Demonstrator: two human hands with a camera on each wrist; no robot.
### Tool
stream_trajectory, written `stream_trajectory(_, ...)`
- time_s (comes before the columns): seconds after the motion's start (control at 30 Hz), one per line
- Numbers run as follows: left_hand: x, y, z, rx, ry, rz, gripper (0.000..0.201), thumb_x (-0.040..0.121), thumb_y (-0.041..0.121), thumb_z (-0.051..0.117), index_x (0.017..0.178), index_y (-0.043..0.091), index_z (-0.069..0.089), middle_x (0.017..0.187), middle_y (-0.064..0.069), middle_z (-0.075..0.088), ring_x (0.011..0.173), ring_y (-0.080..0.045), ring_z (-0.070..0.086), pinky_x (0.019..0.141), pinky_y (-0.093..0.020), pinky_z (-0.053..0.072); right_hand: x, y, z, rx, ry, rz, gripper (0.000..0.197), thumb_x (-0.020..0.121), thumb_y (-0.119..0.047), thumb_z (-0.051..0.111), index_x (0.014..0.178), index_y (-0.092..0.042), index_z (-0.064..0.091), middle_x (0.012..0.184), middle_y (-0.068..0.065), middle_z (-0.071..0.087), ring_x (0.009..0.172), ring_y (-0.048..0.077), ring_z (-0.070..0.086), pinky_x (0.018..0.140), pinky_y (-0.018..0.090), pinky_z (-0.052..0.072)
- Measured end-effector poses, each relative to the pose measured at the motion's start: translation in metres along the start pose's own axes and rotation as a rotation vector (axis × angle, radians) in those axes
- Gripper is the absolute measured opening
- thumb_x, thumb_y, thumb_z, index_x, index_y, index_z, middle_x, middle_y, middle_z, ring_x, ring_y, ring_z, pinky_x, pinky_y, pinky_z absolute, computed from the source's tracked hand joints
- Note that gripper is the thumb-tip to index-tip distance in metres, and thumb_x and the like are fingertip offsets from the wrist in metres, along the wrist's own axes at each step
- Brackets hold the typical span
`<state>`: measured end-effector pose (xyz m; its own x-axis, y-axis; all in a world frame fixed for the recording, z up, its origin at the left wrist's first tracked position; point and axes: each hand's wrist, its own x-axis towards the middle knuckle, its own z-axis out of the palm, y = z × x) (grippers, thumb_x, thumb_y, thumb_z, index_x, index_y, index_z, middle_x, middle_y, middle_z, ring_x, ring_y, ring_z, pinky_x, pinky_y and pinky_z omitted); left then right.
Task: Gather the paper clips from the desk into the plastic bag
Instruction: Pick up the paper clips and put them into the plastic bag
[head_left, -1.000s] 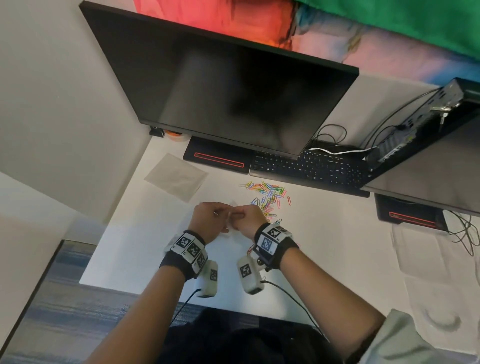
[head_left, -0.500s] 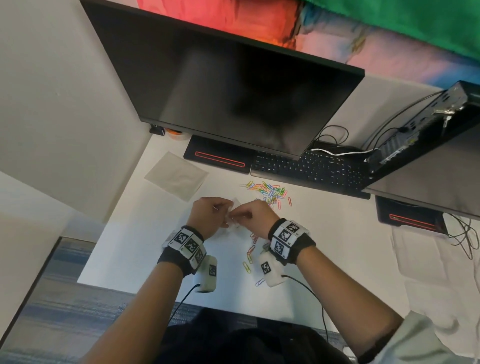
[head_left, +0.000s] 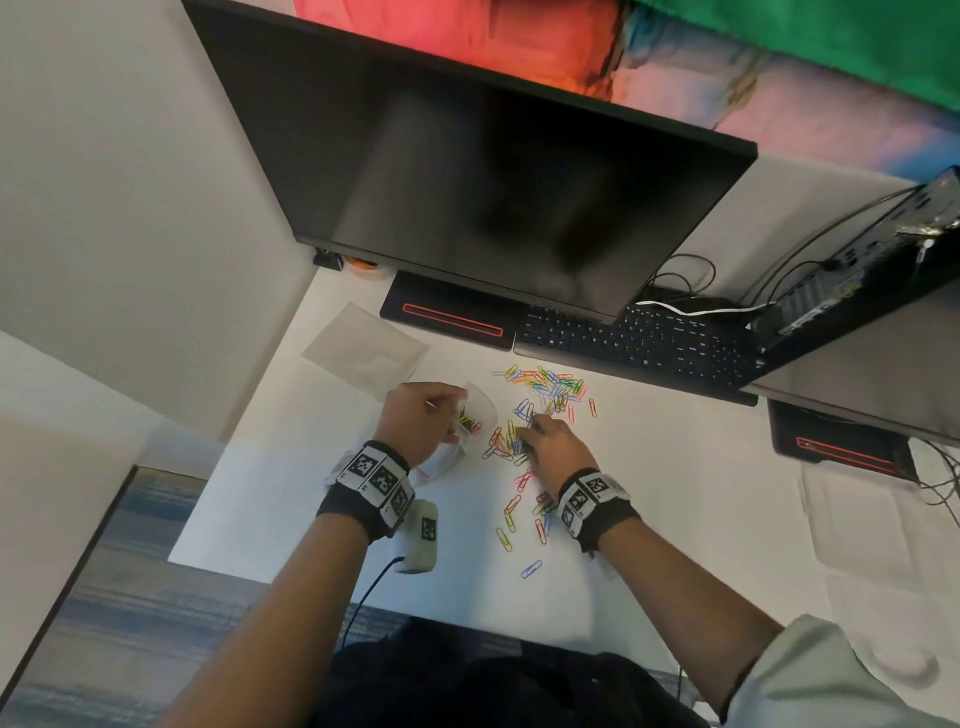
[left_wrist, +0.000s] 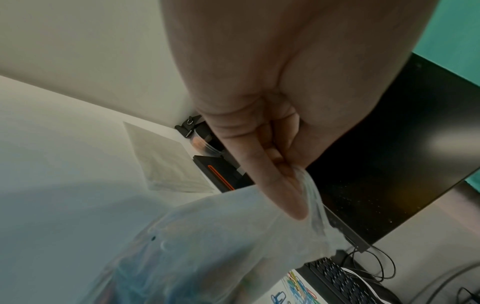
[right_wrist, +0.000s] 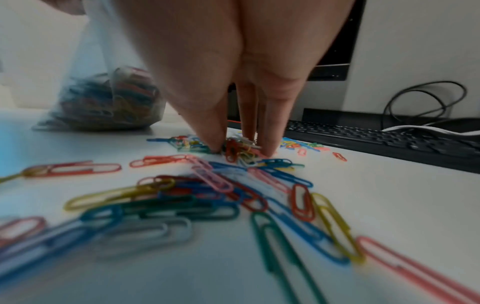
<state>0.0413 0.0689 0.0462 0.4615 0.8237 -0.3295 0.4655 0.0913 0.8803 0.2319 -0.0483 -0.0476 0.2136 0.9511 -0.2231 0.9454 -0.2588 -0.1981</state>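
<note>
A clear plastic bag (head_left: 470, 434) (right_wrist: 109, 98) stands on the white desk (head_left: 675, 519) with several coloured clips inside. My left hand (head_left: 451, 415) (left_wrist: 291, 185) pinches the bag's (left_wrist: 207, 246) rim and holds its mouth up. Loose coloured paper clips (head_left: 550, 387) (right_wrist: 182, 195) lie scattered right of the bag and toward the desk's front. My right hand (head_left: 530, 428) (right_wrist: 239, 149) is down on the middle of them. Its thumb (right_wrist: 210, 135) and fingers (right_wrist: 269, 142) pinch a small clump of clips against the desk.
A large dark monitor (head_left: 493, 197) overhangs the back of the desk, with a black keyboard (head_left: 639, 343) and cables (head_left: 685, 280) under it. A flat clear sheet (head_left: 363, 348) lies back left. A second monitor (head_left: 857, 364) and white papers (head_left: 857, 519) are on the right.
My right hand left the bag's mouth, moved right and came down onto the loose clips. The left hand kept its hold on the bag.
</note>
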Motion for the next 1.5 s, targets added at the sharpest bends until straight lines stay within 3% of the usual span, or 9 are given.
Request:
stream_trajectory(0.13,0.0,-0.001,0.003,-0.018,0.0,-0.014,0.018,0.095,0.014,0.058,0.099,0.013,0.076,0.073,-0.007,0.072,0.065,-0.022,0.074,0.075,-0.038,0.063,0.004,0.006,-0.004,0.109,0.025,0.021,0.034,0.084,-0.001,0.064,0.115,-0.014,0.069,0.116,0.006,0.065,0.104,0.023,0.061,0.094,0.028,0.05)
stream_trajectory(0.33,0.003,-0.004,0.006,-0.017,-0.006,-0.014,0.019,0.095,0.011,0.057,0.097,0.012,0.077,0.069,-0.005,0.071,0.065,-0.023,0.074,0.075,-0.039,0.063,-0.004,0.022,-0.034,0.815,0.22,0.505,0.017,0.084,-0.016,0.073,0.101,-0.015,0.074,0.085,-0.002,0.073,0.063,0.004,0.066,0.065,0.016,0.056)
stream_trajectory(0.47,0.002,-0.002,0.01,-0.014,-0.016,-0.004,0.019,0.095,0.011,0.058,0.1,0.011,0.076,0.069,-0.004,0.071,0.064,-0.02,0.073,0.072,-0.034,0.063,-0.008,0.016,-0.057,1.281,0.16,0.488,0.021,0.085,-0.009,0.07,0.106,-0.009,0.07,0.101,0.011,0.074,0.08,0.013,0.074,0.077,0.022,0.058)
stream_trajectory(0.63,-0.002,0.002,0.021,-0.034,-0.031,0.002,0.018,0.094,0.007,0.058,0.098,0.006,0.075,0.065,-0.005,0.066,0.065,-0.021,0.071,0.063,-0.026,0.062,-0.013,-0.022,-0.081,1.431,0.068,0.292,0.024,0.088,-0.006,0.065,0.112,-0.002,0.067,0.102,0.01,0.073,0.09,0.02,0.073,0.079,0.024,0.058)
stream_trajectory(0.9,-0.002,0.004,0.022,0.021,-0.023,0.006,0.017,0.094,0.008,0.059,0.098,0.008,0.076,0.063,0.0,0.067,0.053,-0.012,0.067,0.061,-0.027,0.062,0.002,-0.058,-0.066,0.822,0.152,0.242,0.013,0.075,-0.009,0.078,0.087,-0.013,0.078,0.075,-0.004,0.069,0.064,-0.003,0.058,0.061,0.005,0.042)
stream_trajectory(1.07,0.0,0.002,0.02,0.049,-0.032,0.001,0.019,0.094,0.008,0.058,0.094,0.012,0.077,0.066,-0.003,0.07,0.058,-0.017,0.071,0.068,-0.035,0.063,0.009,-0.062,-0.073,0.6,0.119,0.094,0.017,0.083,-0.004,0.065,0.09,-0.012,0.078,0.082,0.004,0.075,0.067,0.007,0.058,0.067,0.009,0.04)
stream_trajectory(1.2,0.0,0.003,0.02,0.058,-0.033,0.0,0.021,0.094,0.005,0.056,0.096,0.012,0.076,0.072,-0.007,0.072,0.062,-0.019,0.073,0.068,-0.033,0.063,0.013,-0.062,-0.07,0.538,0.097,0.073,0.014,0.084,-0.009,0.067,0.09,-0.015,0.078,0.083,0.003,0.075,0.065,0.006,0.057,0.062,0.003,0.037)
stream_trajectory(1.4,0.004,0.005,0.015,0.031,-0.028,0.01,0.018,0.095,0.01,0.058,0.1,0.012,0.075,0.074,-0.006,0.072,0.064,-0.02,0.074,0.071,-0.035,0.063,0.011,-0.064,-0.074,0.457,0.014,-0.068,0.031,0.089,-0.001,0.05,0.095,-0.014,0.078,0.086,0.008,0.075,0.071,0.02,0.066,0.07,0.018,0.045)
stream_trajectory(1.5,0.008,0.006,0.007,0.037,-0.012,0.02,0.02,0.095,0.008,0.056,0.1,0.012,0.075,0.071,-0.002,0.071,0.063,-0.02,0.074,0.072,-0.038,0.063,0.008,-0.053,-0.084,0.698,0.061,-0.009,0.03,0.09,-0.005,0.055,0.094,-0.025,0.077,0.091,-0.01,0.074,0.082,0.002,0.067,0.075,0.011,0.05)
